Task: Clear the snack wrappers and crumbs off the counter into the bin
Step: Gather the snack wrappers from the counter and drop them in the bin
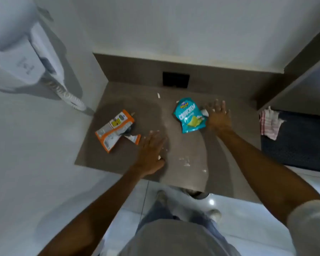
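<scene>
A teal snack wrapper [189,115] lies flat on the brown counter [118,163], right of centre. My right hand [218,117] hovers just right of it, fingers spread, holding nothing. An orange and white wrapper [115,129] lies crumpled at the counter's left. My left hand [151,152] rests flat and spread on the counter, right of that wrapper. White crumbs [186,161] are scattered near the front edge, and small bits lie around my left fingers. A small white scrap [158,95] lies near the back. A round dark bin rim [199,194] shows below the counter's front edge.
A white wall-mounted hair dryer [24,56] with a coiled cord hangs at the left. A black socket plate [175,79] sits in the backsplash. A striped cloth [269,122] lies on a dark surface to the right. My legs and shoes stand on a glossy tiled floor.
</scene>
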